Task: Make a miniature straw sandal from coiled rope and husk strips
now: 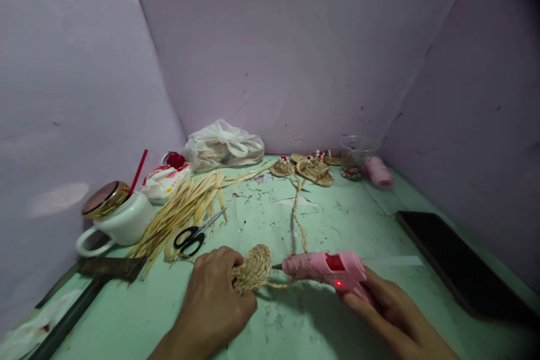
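Observation:
My left hand (215,295) is closed on a small coiled sole of braided straw (256,266), held tilted up just above the table. From that coil a loose straw braid (298,219) runs to the right, passes behind the glue gun and reaches toward the back. In my right hand (388,312) is a pink hot glue gun (324,267), its red light lit and a clear glue stick (396,261) jutting from its rear. The nozzle points left, close to the coil's right edge; whether it touches cannot be made out.
Black-handled scissors (196,236) lie beside loose straw strips (189,202). At left are a hammer (101,275) and a white cup (126,222). Behind are a plastic bag (228,143), finished straw slippers (314,169), a bead tub (354,154) and pink thread (378,172). A phone (455,259) lies right.

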The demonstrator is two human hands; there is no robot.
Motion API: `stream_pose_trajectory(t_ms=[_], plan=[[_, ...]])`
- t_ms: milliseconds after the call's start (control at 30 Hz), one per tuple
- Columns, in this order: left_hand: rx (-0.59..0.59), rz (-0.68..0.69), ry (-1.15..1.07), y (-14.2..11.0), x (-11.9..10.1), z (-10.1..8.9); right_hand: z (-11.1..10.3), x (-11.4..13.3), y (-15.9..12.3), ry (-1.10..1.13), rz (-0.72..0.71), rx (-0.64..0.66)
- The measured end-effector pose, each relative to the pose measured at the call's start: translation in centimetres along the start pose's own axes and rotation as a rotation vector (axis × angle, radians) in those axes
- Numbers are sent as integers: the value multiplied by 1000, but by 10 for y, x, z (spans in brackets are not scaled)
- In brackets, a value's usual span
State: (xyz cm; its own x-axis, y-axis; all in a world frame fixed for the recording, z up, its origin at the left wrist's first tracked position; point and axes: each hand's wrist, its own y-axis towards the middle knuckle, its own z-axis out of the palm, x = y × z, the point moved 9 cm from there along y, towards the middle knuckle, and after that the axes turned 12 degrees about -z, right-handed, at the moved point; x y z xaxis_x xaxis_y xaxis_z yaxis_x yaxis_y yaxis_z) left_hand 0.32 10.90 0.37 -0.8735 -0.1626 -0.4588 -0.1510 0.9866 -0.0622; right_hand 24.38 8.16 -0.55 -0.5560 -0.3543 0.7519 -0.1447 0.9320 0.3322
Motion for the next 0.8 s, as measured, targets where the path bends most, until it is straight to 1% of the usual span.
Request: stream_pose_trajectory(t_ms=[67,133,233,400,600,733,800], plan=[[3,5,-4,0,-1,0,7,2,1,19,-21,95],[1,13,-5,0,-1,0,10,4,1,34,-29,132],[1,23,1,0,-1,2,11,4,2,84,-23,122],[3,31,12,0,-1,4,7,-3,2,99,37,45],[7,62,43,0,-5,4,10,-2,3,146,41,80],[21,68,52,-1,-6,5,7,-3,3,157,46,38],[22,83,49,-1,-7,6,8,-3,3,165,45,40]])
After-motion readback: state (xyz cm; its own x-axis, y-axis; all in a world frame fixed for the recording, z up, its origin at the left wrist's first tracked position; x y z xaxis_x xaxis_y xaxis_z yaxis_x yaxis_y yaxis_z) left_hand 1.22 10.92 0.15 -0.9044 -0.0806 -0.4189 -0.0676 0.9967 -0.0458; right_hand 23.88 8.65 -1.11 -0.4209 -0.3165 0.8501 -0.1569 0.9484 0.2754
